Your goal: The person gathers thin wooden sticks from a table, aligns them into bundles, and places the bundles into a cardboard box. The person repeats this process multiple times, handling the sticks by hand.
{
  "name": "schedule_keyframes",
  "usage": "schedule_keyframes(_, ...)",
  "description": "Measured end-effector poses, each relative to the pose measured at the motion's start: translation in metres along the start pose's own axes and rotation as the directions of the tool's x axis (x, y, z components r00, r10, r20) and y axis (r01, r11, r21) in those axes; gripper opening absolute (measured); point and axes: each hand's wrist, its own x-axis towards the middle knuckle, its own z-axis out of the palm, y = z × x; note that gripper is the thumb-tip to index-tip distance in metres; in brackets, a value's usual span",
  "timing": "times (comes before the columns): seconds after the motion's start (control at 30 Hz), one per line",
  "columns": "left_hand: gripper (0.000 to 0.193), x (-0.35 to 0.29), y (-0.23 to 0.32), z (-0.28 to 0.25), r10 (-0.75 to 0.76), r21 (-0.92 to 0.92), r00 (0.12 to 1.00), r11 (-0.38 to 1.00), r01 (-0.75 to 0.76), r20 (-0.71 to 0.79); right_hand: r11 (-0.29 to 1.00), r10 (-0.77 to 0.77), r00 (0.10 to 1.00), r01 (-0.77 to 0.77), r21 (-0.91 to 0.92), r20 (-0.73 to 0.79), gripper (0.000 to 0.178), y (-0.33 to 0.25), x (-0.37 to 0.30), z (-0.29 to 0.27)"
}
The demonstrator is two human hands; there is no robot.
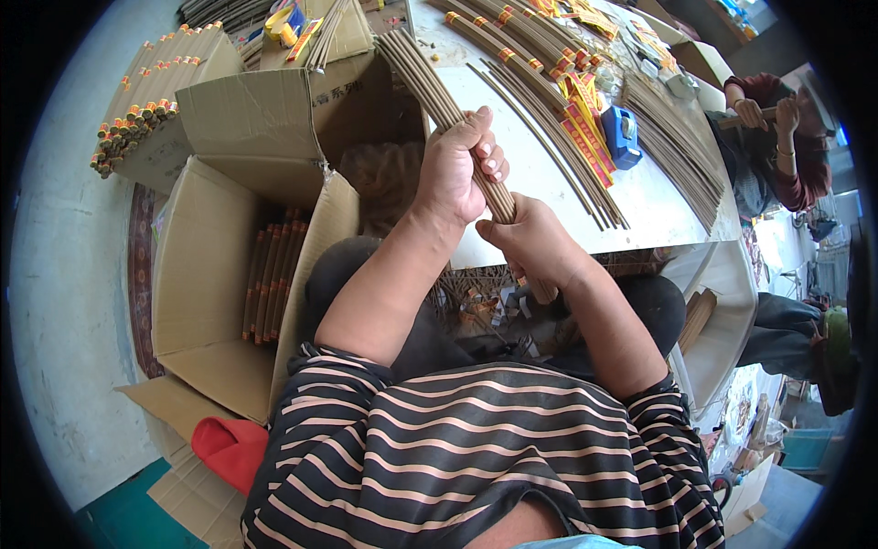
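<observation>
A bundle of thin brown incense sticks [417, 75] slants across the near edge of the white table, its far end up and to the left. My left hand [457, 163] is wrapped round the middle of the bundle. Lower down, my right hand [533, 236] grips the same sticks, and their near end pokes out below it over my lap. Loose incense sticks [549, 137] lie on the table [512, 215] to the right of my hands, with red and yellow paper labels [586, 128] on top. Next to the labels stands a blue tape dispenser [622, 137].
An open cardboard box [210, 265] at my left holds several wrapped bundles [272, 274]. More banded bundles [169, 78] are stacked at the far left. A red cloth [229, 450] lies near the box. Another person [782, 137] works beyond the table's right side.
</observation>
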Motion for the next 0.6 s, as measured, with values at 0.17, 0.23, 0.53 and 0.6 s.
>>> schedule_keyframes(0.17, 0.030, 0.004, 0.015, 0.005, 0.113, 0.061, 0.991, 0.992, -0.108, -0.071, 1.000, -0.014, 0.992, 0.016, -0.008, 0.122, 0.028, 0.004, -0.006, -0.012)
schedule_keyframes(0.23, 0.029, 0.007, 0.023, 0.003, 0.175, 0.076, 0.974, 0.983, -0.165, -0.141, 0.995, -0.094, 0.994, 0.096, -0.037, 0.060, 0.031, 0.019, -0.009, -0.014)
schedule_keyframes(0.53, 0.034, 0.007, 0.030, 0.003, 0.264, 0.163, 0.952, 0.957, -0.239, -0.157, 0.907, -0.408, 0.875, 0.355, -0.228, -0.260, 0.017, 0.029, -0.026, -0.018)
schedule_keyframes(0.6, 0.033, 0.006, 0.028, 0.003, 0.261, 0.167, 0.955, 0.957, -0.237, -0.142, 0.924, -0.354, 0.901, 0.295, -0.243, -0.250, 0.015, 0.028, -0.027, -0.017)
